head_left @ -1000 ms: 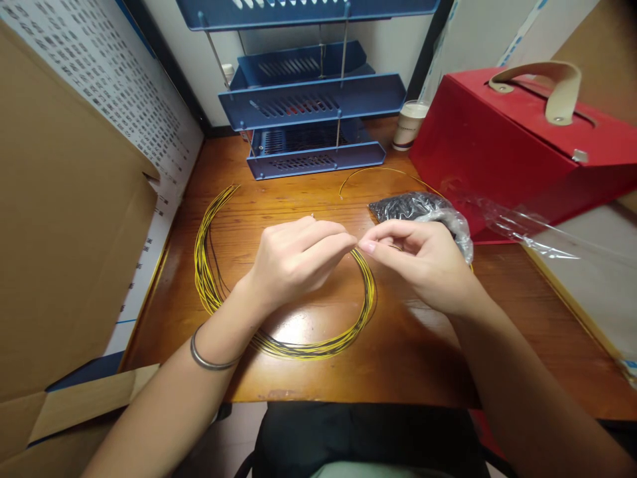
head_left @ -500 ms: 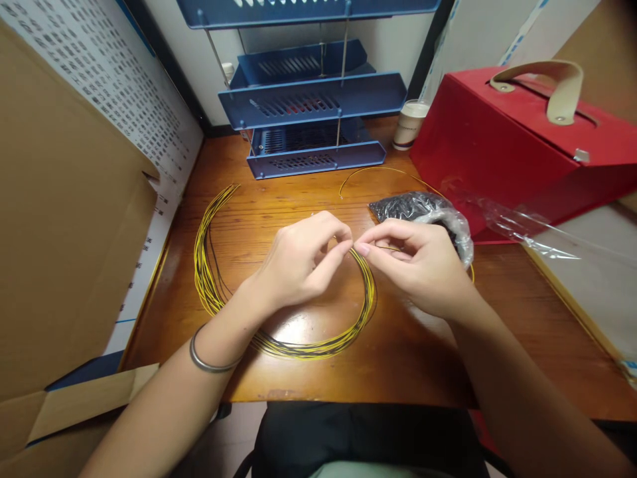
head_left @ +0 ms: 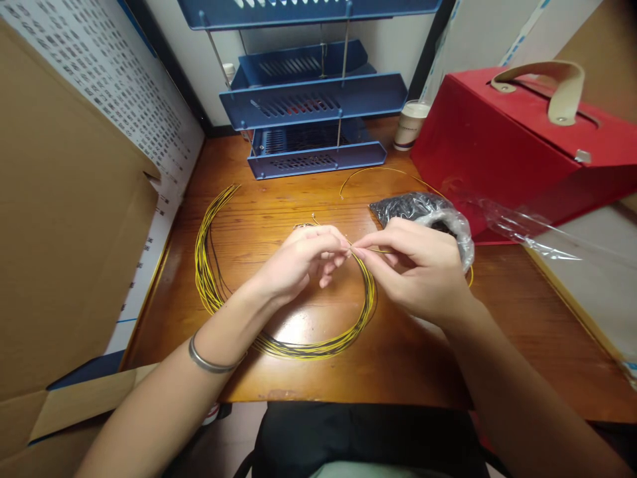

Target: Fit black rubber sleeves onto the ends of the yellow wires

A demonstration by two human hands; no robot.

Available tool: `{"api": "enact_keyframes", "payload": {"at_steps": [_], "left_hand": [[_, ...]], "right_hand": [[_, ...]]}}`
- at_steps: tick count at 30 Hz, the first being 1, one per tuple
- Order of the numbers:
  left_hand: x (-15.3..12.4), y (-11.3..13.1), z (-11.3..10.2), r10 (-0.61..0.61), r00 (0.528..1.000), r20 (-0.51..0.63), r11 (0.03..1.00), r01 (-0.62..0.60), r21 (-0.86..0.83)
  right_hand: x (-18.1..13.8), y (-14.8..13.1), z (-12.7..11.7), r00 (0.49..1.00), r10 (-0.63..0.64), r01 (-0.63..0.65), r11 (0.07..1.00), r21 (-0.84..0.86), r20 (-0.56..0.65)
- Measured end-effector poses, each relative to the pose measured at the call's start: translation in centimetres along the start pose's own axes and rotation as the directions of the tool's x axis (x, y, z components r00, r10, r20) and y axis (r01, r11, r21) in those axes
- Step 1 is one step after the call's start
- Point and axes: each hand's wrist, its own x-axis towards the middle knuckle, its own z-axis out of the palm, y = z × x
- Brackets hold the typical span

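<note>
Yellow wire [head_left: 379,251] is pinched in the right grip [head_left: 423,262], which meets the left grip [head_left: 298,262]; whether the left is closed cannot be told. The coil [head_left: 338,347] curves leftward below both grips; bench [head_left: 423,372] spreads from them to its front edge.

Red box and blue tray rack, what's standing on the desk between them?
In the head view, a pale cup stands between the red box and the blue tray rack.

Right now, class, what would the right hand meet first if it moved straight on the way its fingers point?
Most likely the left hand, directly ahead of the right hand; depth is unclear, so they may be touching.
</note>
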Motion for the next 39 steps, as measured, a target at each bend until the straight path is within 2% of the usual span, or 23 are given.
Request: {"api": "enact_keyframes", "payload": {"at_steps": [3,8,10,20,24,27,29,30,31,32,33,35,37,39], "left_hand": [[-0.1,0.3,0.2,-0.068,0.998,-0.01,0.997,0.067,-0.049],[-0.3,1.0,0.5,-0.238,0.97,-0.056,0.955,0.223,-0.194],[-0.3,1.0,0.5,-0.284,0.958,-0.041,0.934,0.267,-0.239],[0.0,0.4,0.0,-0.312,0.95,-0.014,0.906,0.294,-0.304],[-0.1,0.5,-0.3,-0.258,0.965,0.032,0.938,0.259,-0.231],[0.0,0.5,-0.3,-0.208,0.977,0.047,0.97,0.213,-0.121],[0.0,0.3,-0.3,-0.123,0.992,-0.016,0.991,0.123,0.049],[0.0,0.1,-0.2,-0.035,0.997,-0.076,0.982,0.048,0.181],[0.0,-0.1,-0.3,0.088,0.987,-0.133,0.941,-0.038,0.335],[0.0,-0.3,-0.3,0.231,0.959,-0.162,0.861,-0.123,0.494],[0.0,-0.5,-0.4,0.372,0.916,-0.149,0.747,-0.2,0.634],[0.0,-0.7,-0.8,0.572,0.82,-0.01,0.493,-0.334,0.803],[-0.1,-0.8,-1.1,0.655,0.737,0.166,0.294,-0.45,0.843],[-0.1,-0.7,-1.4,0.679,0.678,0.28,0.187,-0.529,0.828]], "right_hand": [[-0.2,0.3,0.1,0.999,-0.039,0.039,0.998,-0.041,0.005],[-0.4,0.7,0.5,0.978,-0.195,0.185,0.975,-0.122,-0.078],[-0.4,0.7,0.5,0.973,-0.221,0.21,0.966,-0.152,-0.059],[-0.3,0.7,0.4,0.978,-0.208,0.208,0.963,-0.172,0.018],[-0.1,0.6,0.4,0.986,-0.166,0.164,0.978,-0.127,-0.009],[0.0,0.4,0.2,0.996,-0.082,0.081,0.994,-0.069,-0.02],[0.1,0.3,0.1,1.0,0.006,-0.006,1.0,-0.026,-0.013],[0.1,0.2,0.0,0.998,0.058,-0.058,0.998,-0.005,-0.006],[0.1,0.2,0.0,0.994,0.113,-0.113,0.993,0.018,0.002],[0.1,0.1,-0.1,0.986,0.166,-0.166,0.985,0.044,0.011],[0.1,0.1,-0.1,0.977,0.214,-0.215,0.974,0.071,0.021],[0.2,0.1,-0.1,0.956,0.29,-0.294,0.948,0.121,0.045],[0.2,0.1,-0.1,0.938,0.34,-0.348,0.924,0.16,0.071],[0.2,0.2,-0.2,0.922,0.376,-0.387,0.901,0.195,0.094]]}}
